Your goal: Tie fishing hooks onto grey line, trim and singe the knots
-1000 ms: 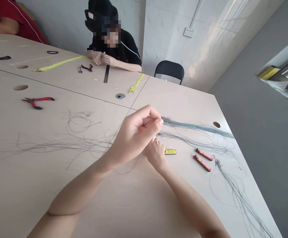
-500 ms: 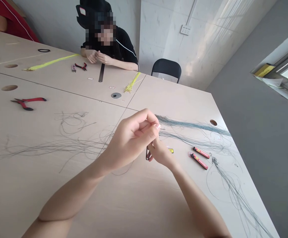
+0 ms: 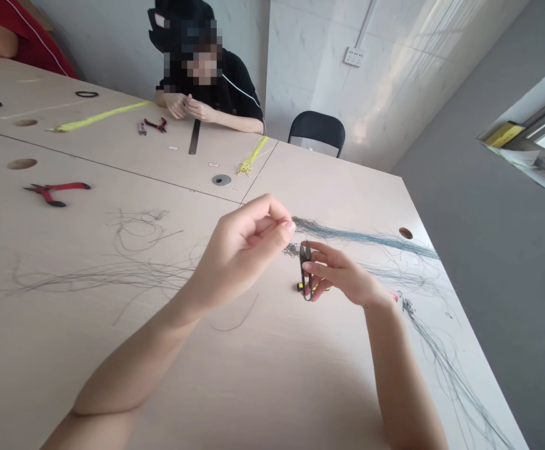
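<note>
My left hand (image 3: 249, 247) is raised over the middle of the table, thumb and index finger pinched; whatever is between the fingertips is too small to make out. Just right of it, my right hand (image 3: 335, 272) holds small black thread snips (image 3: 305, 270) upright, blades pointing up and apart. Behind the hands lies a bundle of blue-grey cords (image 3: 370, 239). A second bundle (image 3: 408, 277) is partly covered by my right hand. Loose dark threads (image 3: 113, 275) spread out to the left.
Red-handled pliers (image 3: 57, 192) lie at the left. Another cord bundle (image 3: 445, 356) runs along the right edge. Across the table (image 3: 272, 387) sits a person (image 3: 235, 94) in black, near yellow cords (image 3: 254, 155) and a ruler (image 3: 194, 137). A black chair (image 3: 318, 130) stands behind.
My right hand has moved right, away from my left hand, bringing the snips into full view. My left hand has shifted slightly left and up, still pinched.
</note>
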The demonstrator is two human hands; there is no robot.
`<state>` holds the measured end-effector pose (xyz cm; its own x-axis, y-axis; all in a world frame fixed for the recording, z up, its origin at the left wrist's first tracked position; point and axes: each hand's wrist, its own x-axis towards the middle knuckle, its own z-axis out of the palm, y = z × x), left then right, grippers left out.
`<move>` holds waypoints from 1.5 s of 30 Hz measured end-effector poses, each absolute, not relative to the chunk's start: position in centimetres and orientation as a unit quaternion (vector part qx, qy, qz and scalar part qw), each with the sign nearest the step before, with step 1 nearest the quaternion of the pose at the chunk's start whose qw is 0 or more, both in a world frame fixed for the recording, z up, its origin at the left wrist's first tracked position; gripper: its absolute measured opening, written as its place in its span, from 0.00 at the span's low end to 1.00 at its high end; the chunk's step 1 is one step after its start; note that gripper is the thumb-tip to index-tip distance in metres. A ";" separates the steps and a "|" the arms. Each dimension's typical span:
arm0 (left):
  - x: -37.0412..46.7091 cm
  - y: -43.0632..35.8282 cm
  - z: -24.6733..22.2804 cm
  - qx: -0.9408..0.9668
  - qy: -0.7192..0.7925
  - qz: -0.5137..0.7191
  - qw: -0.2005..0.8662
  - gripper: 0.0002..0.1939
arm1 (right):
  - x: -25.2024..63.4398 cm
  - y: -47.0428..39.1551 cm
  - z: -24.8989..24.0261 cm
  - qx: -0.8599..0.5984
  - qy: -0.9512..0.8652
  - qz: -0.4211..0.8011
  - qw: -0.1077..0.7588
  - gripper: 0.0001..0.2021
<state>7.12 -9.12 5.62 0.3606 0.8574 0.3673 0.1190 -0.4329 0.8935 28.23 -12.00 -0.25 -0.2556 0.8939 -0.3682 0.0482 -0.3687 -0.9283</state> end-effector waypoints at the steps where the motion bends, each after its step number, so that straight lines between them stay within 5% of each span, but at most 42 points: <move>1: 7.2 -9.1 5.6 0.718 0.337 0.448 0.413 0.10 | 28.7 -12.1 0.2 -0.492 -0.460 0.661 0.331 0.25; 8: 7.4 -9.0 5.3 0.715 0.323 0.424 0.452 0.10 | 29.9 -12.9 1.9 -0.445 -0.424 0.658 0.435 0.11; 16: 8.3 -8.0 4.6 0.718 0.349 0.350 0.491 0.11 | 27.7 -13.6 2.2 -0.487 -0.419 0.617 0.456 0.13; 24: 8.7 -8.0 5.1 0.699 0.399 0.303 0.511 0.12 | 25.6 -15.0 2.3 -0.624 -0.535 0.344 0.453 0.12; 34: 9.0 -7.6 4.6 0.679 0.395 0.300 0.541 0.12 | 25.3 -14.0 2.0 -0.514 -0.417 0.552 0.508 0.20; 45: 9.4 -7.1 3.3 0.599 0.362 0.355 0.620 0.11 | 25.0 -13.6 1.8 -0.430 -0.360 0.600 0.571 0.17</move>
